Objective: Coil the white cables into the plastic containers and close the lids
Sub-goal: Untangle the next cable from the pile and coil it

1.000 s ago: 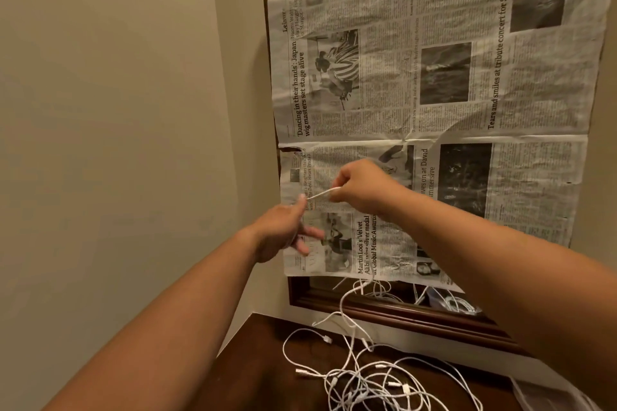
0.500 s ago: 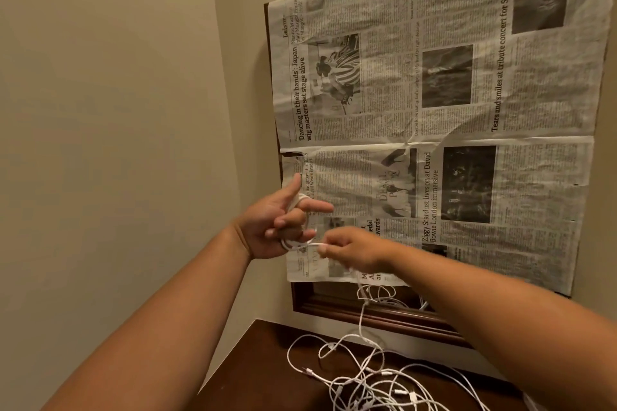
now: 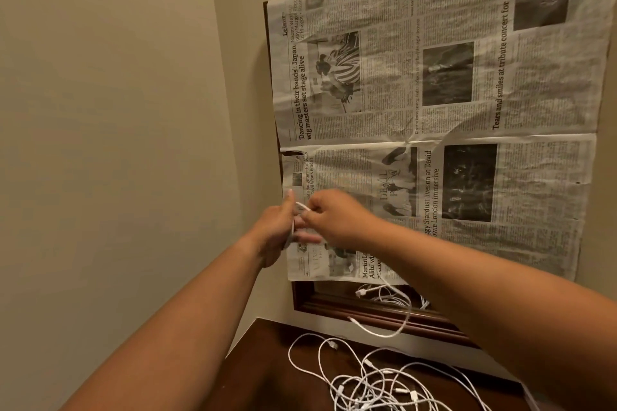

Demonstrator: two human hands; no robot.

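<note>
White cable point(image 3: 302, 207) loops around the left hand point(image 3: 277, 230); blur hides whether its fingers curl. Right hand point(image 3: 337, 220), just beside it, pinches this cable. Tangled cables point(image 3: 367, 384) lie below both hands on the wooden table point(image 3: 260, 360).

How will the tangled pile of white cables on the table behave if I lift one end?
Probably floppy: the pile of white cables lies in loose, sagging loops on the table. Likely to snag: strands cross one another, so neighbours may drag along. Seemingly light: the raised cable hangs in a slack curve.
</note>
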